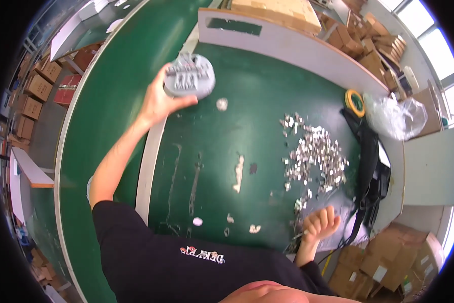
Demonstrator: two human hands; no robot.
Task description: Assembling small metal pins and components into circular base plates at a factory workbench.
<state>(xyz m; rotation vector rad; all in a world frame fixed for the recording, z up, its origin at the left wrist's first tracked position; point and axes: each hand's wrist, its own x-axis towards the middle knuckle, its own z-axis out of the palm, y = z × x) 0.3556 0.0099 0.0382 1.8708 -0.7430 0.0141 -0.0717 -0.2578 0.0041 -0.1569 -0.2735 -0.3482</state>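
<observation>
My left hand (158, 101) is stretched out to the far left of the green work table (227, 131). Its thumb and fingers grip the edge of a rounded grey plastic housing (201, 83), whose upper face shows a recess with raised shapes and a dark notch. Close to the table's near right part, my right hand (320, 223) is closed, fingers curled. A thin, light sliver sticks out beside it, too small to name. Just beyond that hand lies a loose spread of many small shiny metal pieces (318, 154).
A black bag with straps (368, 171) lies along the right side, near a yellow tape roll (355, 103) and a clear plastic bag (398, 118). A low white panel (297, 45) borders the far edge. A green conveyor belt (105, 111) runs along the left. Cardboard boxes (396, 252) stand at right.
</observation>
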